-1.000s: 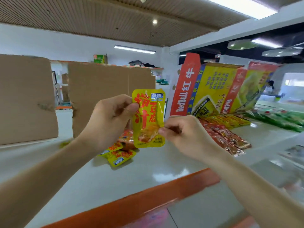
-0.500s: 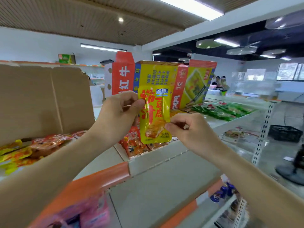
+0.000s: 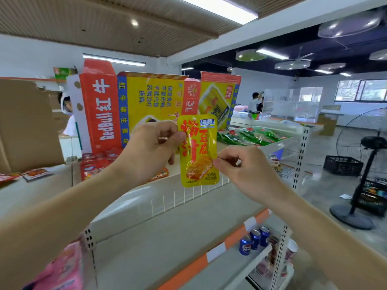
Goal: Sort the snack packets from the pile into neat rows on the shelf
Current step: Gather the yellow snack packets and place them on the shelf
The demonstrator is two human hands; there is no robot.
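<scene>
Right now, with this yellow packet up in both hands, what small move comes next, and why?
Probably lower the yellow packet onto the shelf behind it: the left hand and right hand pinch its edges, upright in mid-air, while red packets lie there.

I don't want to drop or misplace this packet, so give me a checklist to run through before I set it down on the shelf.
1. Grip on the yellow foil snack packet: ok, left hand pinches its left edge, right hand its right edge.
2. Packet upright, print facing the camera: ok.
3. Packet free of the white metal shelf: ok, held in the air above its front edge.
4. Matching yellow row in sight: cannot tell; only flat red snack packets and glossy green snack packets show, and the hands hide part of the shelf.
5. Bare shelf surface to set it on: ok, at the left.
</scene>
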